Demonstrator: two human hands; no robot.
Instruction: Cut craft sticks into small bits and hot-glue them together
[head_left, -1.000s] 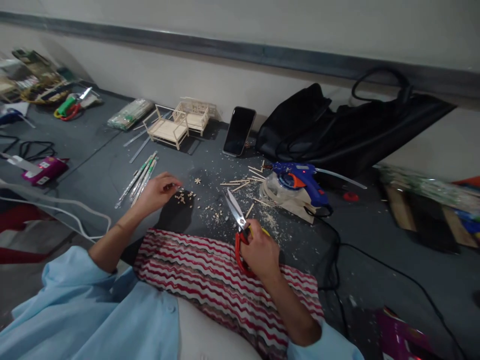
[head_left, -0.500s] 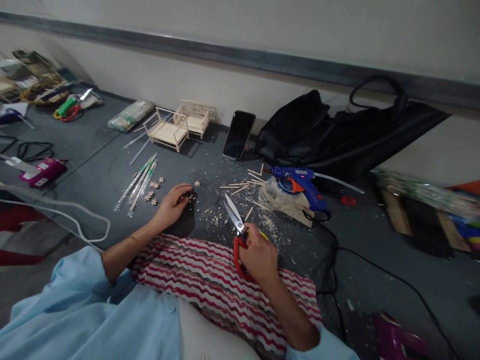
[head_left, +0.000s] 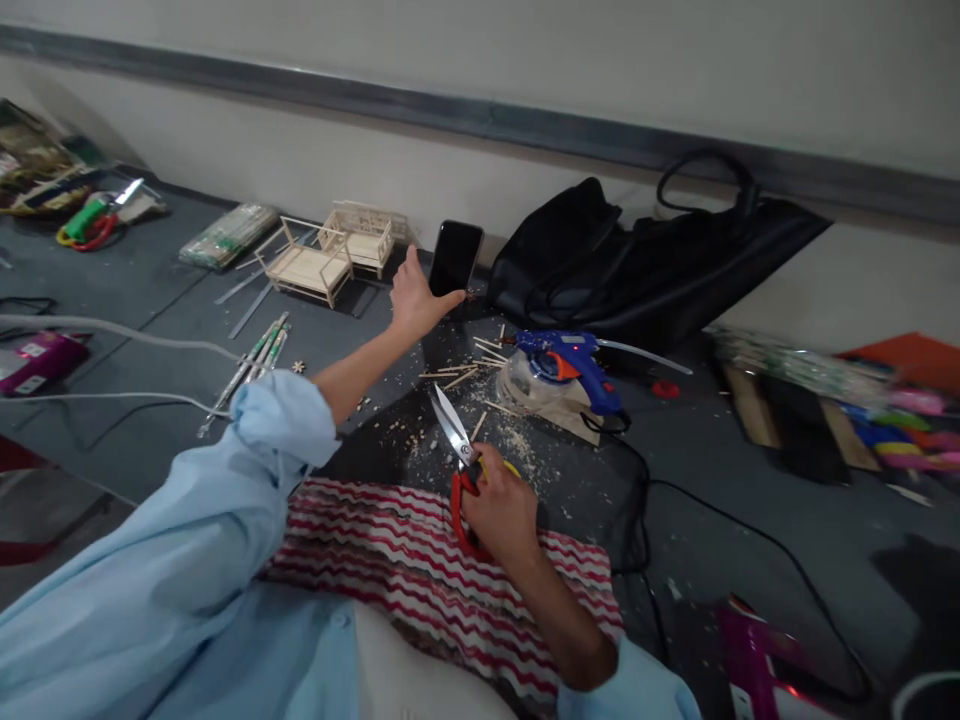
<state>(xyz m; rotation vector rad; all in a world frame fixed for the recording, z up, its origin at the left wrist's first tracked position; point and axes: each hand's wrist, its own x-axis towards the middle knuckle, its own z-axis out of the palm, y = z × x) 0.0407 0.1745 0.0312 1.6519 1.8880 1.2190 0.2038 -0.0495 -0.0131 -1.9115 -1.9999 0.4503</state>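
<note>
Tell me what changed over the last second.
The left hand lifted off the floor and reached forward to the phone leaning at the wall; its thumb is at the phone's edge, with no closed grip visible. The right hand kept hold of the red-handled scissors, blades open. Glue gun, miniature furniture and black bag stayed put.

The right hand (head_left: 501, 510) mostly hides the handles of the scissors (head_left: 453, 432).
</note>
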